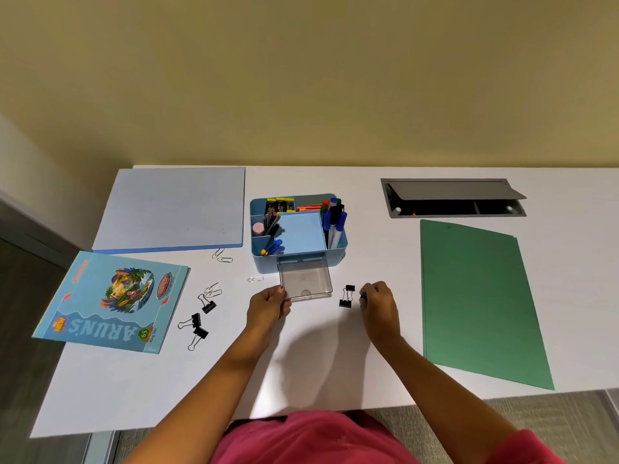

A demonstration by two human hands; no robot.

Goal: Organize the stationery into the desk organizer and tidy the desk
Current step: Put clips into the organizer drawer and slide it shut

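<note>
**Desk** (pixel 318 370): white top, set against a yellow wall.

**Organizer** (pixel 342 244): blue box, centre of the desk, toward the far side.
- Right compartment: pens (pixel 335 219), standing upright.
- Left compartments: pencils (pixel 271 219) and a round pink item (pixel 258 228).
- Top centre: a pale blue pad (pixel 301 231).

**Drawer** (pixel 304 279): clear plastic, pulled out of the organizer's near face; nothing visible inside it.

**Left hand** (pixel 269 304): fingers and thumb closed on the drawer's near left corner.

**Right hand** (pixel 376 301): on the desk just right of the drawer, fingers curled in close. A small dark bit shows at the fingertips; cannot tell whether it is pinched.

**Binder clips, right pair** (pixel 347 296): black, on the desk between the drawer and the right hand.

**Binder clips, left group** (pixel 199 324): three, black, loose on the desk to the left of the left hand.

**Paper clips** (pixel 212 289): silver wire.
- A cluster lies just beyond the left binder clips.
- One (pixel 255 279) is beside the drawer's left side.
- Two more (pixel 221 256) are near the organizer's left corner.

**Notebook** (pixel 110 301): blue illustrated cover, near left, overhanging the desk's left edge.

**Board** (pixel 170 209): pale blue, flat, far left.

**Folder** (pixel 475 303): green, flat, on the right, reaching the near edge.

**Cable hatch** (pixel 452 197): grey, lid raised, far right.
</note>
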